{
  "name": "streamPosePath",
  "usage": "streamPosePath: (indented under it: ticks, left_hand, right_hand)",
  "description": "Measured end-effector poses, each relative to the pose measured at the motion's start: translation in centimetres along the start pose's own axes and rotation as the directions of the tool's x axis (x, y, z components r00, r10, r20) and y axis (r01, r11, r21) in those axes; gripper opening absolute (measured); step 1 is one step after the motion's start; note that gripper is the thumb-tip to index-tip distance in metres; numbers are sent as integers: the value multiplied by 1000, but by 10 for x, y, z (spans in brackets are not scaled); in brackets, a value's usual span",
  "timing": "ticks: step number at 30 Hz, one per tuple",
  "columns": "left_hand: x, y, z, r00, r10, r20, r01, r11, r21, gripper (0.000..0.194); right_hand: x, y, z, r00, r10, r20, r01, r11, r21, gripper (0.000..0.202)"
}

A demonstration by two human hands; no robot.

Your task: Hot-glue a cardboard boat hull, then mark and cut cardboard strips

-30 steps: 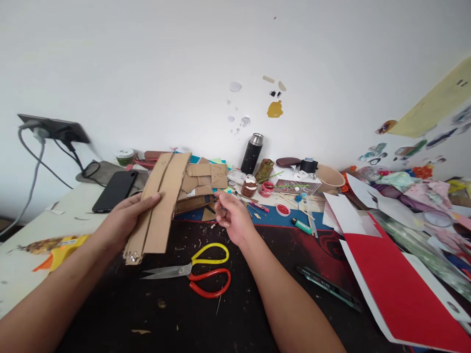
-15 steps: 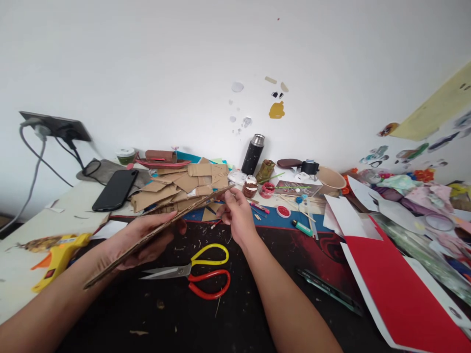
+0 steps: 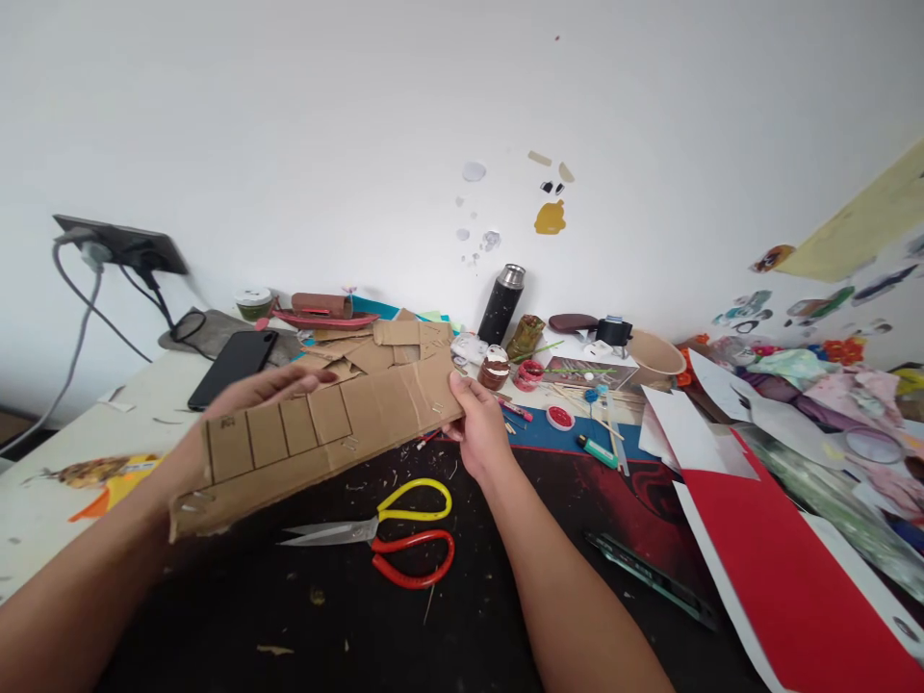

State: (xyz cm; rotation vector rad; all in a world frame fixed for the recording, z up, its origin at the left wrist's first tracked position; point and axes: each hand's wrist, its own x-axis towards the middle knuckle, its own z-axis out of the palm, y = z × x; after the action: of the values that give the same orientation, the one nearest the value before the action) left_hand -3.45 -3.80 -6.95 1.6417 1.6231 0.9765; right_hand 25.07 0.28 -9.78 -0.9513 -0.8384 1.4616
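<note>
A long strip of brown cardboard [image 3: 289, 433] is held up slantwise, its broad face towards me, with dark ruled lines across its left half and several staples in it. My right hand [image 3: 480, 419] pinches its right end, thumb in front. Behind the left part is my left hand [image 3: 264, 390], supporting the strip; its fingers show over the upper edge and the rest is hidden. Below the strip, scissors [image 3: 372, 529] with one yellow and one red handle lie on the black mat [image 3: 390, 635], blades pointing left.
Cardboard scraps [image 3: 361, 351] are piled at the back. A yellow glue gun [image 3: 130, 476], partly covered, and a phone [image 3: 231, 366] lie left. A black flask [image 3: 501, 303] and small jars [image 3: 495, 368] stand behind. On the right are a cutter [image 3: 650, 577] and red card [image 3: 786, 577].
The cardboard strip has turned from nearly edge-on to showing its broad lined face. My left hand is now mostly behind it. The view has shifted slightly left.
</note>
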Motion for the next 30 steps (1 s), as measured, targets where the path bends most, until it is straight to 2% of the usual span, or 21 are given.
streamPosePath:
  ticks: [2,3,4,6,8,9,12,16,19,23,26,28,30]
  left_hand:
    - [4,0,-6,989,-9,-150,22,996,85,68]
    - [6,-3,-6,975,31,-221,8,985,173,70]
    - [9,-8,-5,968,102,-230,-37,962,271,71]
    - [14,-21,2,954,258,-152,-161,869,467,73]
    - [19,-36,12,946,324,-33,-236,751,617,74]
    - [21,-43,16,948,317,9,-241,704,668,73]
    - [25,-52,24,962,266,60,-228,665,712,67]
    - [25,-43,26,961,223,166,-271,628,729,51]
    - [23,-32,25,959,227,170,-278,634,722,42]
    - [16,-19,14,975,203,91,-204,650,732,45]
    - [10,-6,1,993,108,-46,-41,686,726,54]
    - [6,3,-7,990,46,-135,62,712,699,58]
    - [3,9,-12,985,22,-173,101,736,669,60]
  right_hand:
    - [0,0,0,1000,23,0,-23,1000,-21,60]
    - [0,1,0,999,35,8,-35,999,-35,58]
    - [-1,1,0,999,45,17,-44,998,-51,57]
    - [-3,2,1,998,52,23,-50,995,-86,55]
    - [-5,3,1,999,46,10,-44,992,-121,56]
    - [-5,3,1,999,44,1,-44,989,-140,58]
    - [-6,3,2,998,51,-21,-54,980,-193,58]
    - [-7,4,2,998,62,-8,-63,970,-236,55]
    - [-7,6,2,999,52,8,-49,968,-245,54]
    - [-6,8,1,999,50,-7,-50,976,-212,54]
    - [-4,7,1,999,42,-17,-44,986,-160,56]
    - [-3,7,0,999,29,-25,-32,991,-128,57]
    - [-1,8,-1,999,9,-38,-13,994,-109,58]
